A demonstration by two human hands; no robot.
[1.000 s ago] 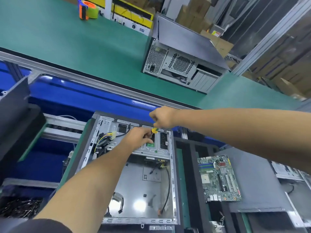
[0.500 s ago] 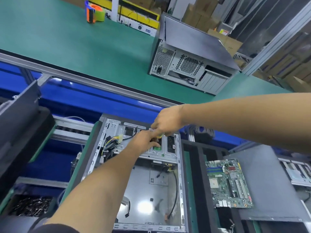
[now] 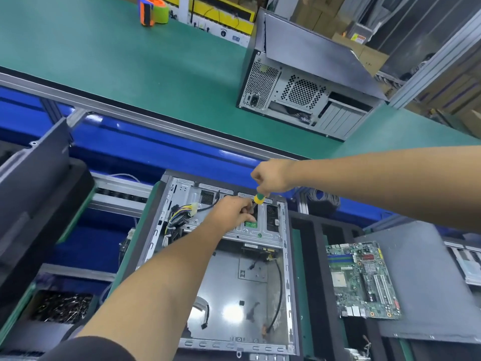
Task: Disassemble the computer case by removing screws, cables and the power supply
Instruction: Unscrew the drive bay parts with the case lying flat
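While the open computer case lies flat on its side at the near edge of the work line, the right hand is curled around a screwdriver with a green and yellow handle, its shaft pointing down into the metal drive cage at the case's far end. Just beside it, the left hand rests on that cage with its fingers bent around the lower part of the screwdriver's shaft. A bundle of yellow and black cables sits at the cage's left, and a black cable runs along the case floor. To the right, a motherboard lies on a grey panel. A second computer case stands on the green bench beyond.
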